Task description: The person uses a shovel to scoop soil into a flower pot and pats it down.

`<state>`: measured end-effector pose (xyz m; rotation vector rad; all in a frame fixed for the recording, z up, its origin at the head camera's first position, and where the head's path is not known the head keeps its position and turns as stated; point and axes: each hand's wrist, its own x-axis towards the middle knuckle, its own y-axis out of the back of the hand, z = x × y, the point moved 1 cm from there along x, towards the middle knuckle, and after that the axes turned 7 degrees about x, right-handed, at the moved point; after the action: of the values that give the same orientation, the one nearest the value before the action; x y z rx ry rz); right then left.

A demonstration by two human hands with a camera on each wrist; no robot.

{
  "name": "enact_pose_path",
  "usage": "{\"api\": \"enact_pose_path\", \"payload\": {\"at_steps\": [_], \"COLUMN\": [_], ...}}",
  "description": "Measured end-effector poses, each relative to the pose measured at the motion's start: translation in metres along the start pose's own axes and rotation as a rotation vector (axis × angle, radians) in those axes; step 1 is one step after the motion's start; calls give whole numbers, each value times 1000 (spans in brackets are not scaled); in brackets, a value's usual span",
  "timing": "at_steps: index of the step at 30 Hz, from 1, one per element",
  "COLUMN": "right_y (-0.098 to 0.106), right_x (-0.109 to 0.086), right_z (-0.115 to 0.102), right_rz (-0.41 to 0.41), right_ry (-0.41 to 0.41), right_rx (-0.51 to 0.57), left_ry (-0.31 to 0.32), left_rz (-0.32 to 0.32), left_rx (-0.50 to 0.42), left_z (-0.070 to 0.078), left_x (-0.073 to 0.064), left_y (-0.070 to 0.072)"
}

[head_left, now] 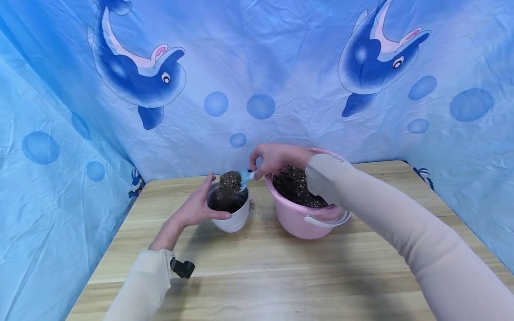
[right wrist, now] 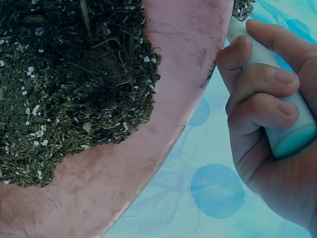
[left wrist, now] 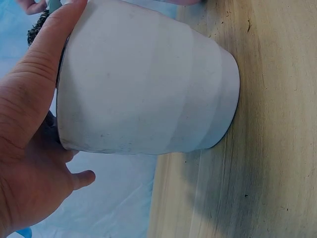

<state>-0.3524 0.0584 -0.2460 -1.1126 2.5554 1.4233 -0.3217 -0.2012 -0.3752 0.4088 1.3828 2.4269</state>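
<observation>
Left hand (head_left: 196, 207): thumb and fingers spread fairly straight, touching the white pot (head_left: 237, 221) near its rim.
Right hand (head_left: 276, 158): fingers curled around the handle (right wrist: 296, 141) of the scoop (head_left: 244, 177), grasping it.
Scoop: leftward from the right fingers, above the pot's mouth, bearing a heap of soil (head_left: 230, 182).
White pot: on the tabletop (head_left: 249, 276), beside the left fingers.
Pink bucket (head_left: 297, 221): below and rightward of the right fingers, dark soil (head_left: 295, 188) inside.
</observation>
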Motion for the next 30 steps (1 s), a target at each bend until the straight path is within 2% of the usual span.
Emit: {"api": "enact_pose_path", "payload": {"at_steps": [5,9,15,23,30], "right_y": [-1,-2,-4,-15,-20], "right_x": [0,1,4,9,12], "right_z": [-7,-12,-18,-22,-29], "right_rz": [-15,-32,-44,-35,-43], "right_ry": [-11,-48,-77,-78,-88], "right_rx": [-53,-48,-69,-96,-189], "left_ry": [5,4,-24,-23,-8], "left_rz": [-9,-14,7,7,-7], "left_rx": [10,11,1,-4,-12], "left_z": [-1,-2,-2,-2,-1], "left_x": [-1,0,2,3,0], "left_y": [0,-1,-4,-7,-4]}}
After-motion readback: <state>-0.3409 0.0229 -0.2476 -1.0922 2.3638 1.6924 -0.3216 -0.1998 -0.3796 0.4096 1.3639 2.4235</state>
